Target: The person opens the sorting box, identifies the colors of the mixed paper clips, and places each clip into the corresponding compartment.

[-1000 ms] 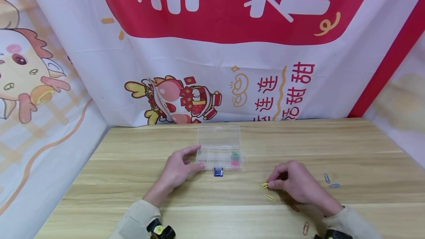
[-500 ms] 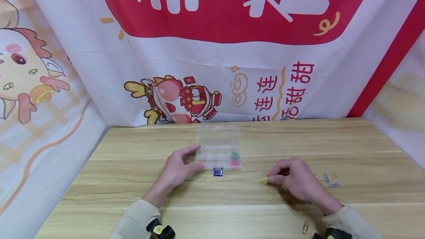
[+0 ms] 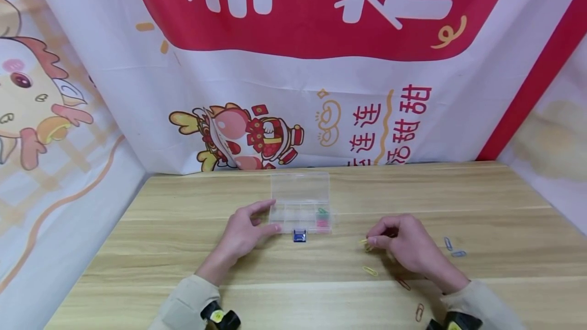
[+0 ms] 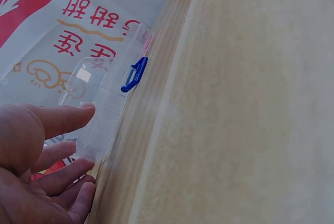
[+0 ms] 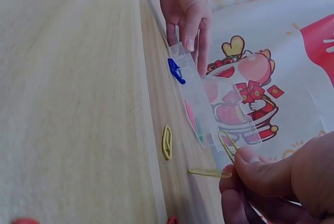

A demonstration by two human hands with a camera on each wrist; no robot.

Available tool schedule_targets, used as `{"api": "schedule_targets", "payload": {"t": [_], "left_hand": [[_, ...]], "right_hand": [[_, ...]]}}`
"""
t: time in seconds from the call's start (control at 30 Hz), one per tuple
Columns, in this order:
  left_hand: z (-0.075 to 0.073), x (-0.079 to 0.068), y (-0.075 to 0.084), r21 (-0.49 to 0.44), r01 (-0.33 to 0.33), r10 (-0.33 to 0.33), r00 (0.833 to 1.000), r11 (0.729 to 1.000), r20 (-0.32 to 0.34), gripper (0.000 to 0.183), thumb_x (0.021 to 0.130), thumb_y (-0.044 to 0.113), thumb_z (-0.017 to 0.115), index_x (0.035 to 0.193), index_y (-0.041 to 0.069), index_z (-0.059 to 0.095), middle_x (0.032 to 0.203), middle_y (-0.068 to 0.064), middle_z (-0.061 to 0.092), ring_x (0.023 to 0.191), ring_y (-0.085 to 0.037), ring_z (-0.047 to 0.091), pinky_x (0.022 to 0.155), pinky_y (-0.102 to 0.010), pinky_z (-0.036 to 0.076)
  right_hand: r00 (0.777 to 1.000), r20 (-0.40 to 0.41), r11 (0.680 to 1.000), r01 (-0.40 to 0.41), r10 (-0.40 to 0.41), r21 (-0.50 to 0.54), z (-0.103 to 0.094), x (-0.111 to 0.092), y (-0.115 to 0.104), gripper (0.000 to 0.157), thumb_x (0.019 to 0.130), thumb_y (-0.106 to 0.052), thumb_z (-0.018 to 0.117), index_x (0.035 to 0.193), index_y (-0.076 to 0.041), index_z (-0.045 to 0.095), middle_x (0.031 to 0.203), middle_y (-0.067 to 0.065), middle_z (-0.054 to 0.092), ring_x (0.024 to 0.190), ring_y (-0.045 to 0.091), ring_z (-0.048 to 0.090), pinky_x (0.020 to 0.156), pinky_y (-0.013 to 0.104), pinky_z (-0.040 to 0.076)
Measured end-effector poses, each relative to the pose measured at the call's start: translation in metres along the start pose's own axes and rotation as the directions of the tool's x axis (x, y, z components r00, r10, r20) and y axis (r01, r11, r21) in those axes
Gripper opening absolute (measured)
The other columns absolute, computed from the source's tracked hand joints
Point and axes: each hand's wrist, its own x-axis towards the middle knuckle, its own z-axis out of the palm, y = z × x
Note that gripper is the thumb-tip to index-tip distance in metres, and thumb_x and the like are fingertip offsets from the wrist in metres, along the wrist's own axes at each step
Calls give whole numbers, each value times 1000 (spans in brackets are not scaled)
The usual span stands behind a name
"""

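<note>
My right hand [image 3: 405, 243] pinches yellow paper clips [image 5: 210, 173] between thumb and fingertips, just above the table. A loose yellow paper clip [image 3: 370, 271] lies below that hand. My left hand [image 3: 243, 230] rests at the left end of a clear plastic box [image 3: 298, 218]; its thumb and index finger lie fairly straight, touching the front and rear corners. The lid [image 3: 300, 187] stands raised at the back, and a blue latch [image 3: 299, 236] sits at the front. Inside, at the right end, are a green paper clip [image 3: 322, 212] and pink clips [image 3: 323, 224].
Two blue paper clips [image 3: 458, 253] lie to the right of my right hand. Two red paper clips, one by the wrist [image 3: 403, 283] and one nearer the front [image 3: 419, 312], lie on the wooden table [image 3: 284, 304]. A printed cloth [image 3: 220, 80] hangs behind.
My right hand has lifted slightly with the yellow paper clips, and the clips have turned in its fingertips. The left hand and box stay put.
</note>
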Motion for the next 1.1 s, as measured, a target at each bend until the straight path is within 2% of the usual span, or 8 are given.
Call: {"api": "schedule_targets", "payload": {"t": [0.27,0.57,0.7,0.87,1.1], "left_hand": [[0,1,0,-1,7,-7,1000,1000,-3,63,90,21,85,149,24,62,160,-6,56,144,-31,55,121,-51,48],[-1,0,0,-2,0,0,1000,1000,-6,63,89,20,86,148,24,63,159,-6,57,144,-32,55,121,-51,48],[-1,-1,0,3,4,-4,1000,1000,-4,63,90,21,85,149,24,62,160,-7,56,145,-33,54,121,-52,48],[-2,-2,-1,6,2,-2,1000,1000,-4,63,90,21,85,149,24,62,161,-7,55,144,-34,55,121,-52,48],[-1,-1,-1,-6,6,-6,1000,1000,-4,63,89,22,86,148,26,63,159,-5,57,143,-31,55,121,-50,49]], "right_hand": [[1000,-14,998,-3,4,55,0,2,-6,6,96,-14,77,91,-15,80,90,0,77,79,16,61,63,23,49],[998,-66,987,26,-16,158,2,9,-20,8,99,-16,75,99,-8,77,91,3,81,84,19,76,72,27,63],[995,-94,986,54,-40,157,7,13,-28,7,97,-14,77,100,-7,78,90,4,81,83,19,77,71,30,64],[988,-130,989,100,-86,104,14,17,-40,8,95,-11,79,102,-9,81,92,4,82,81,17,77,64,24,60],[978,-150,987,152,-143,52,23,27,-58,8,98,-11,75,103,-10,81,95,5,81,82,14,74,66,22,58]]}}
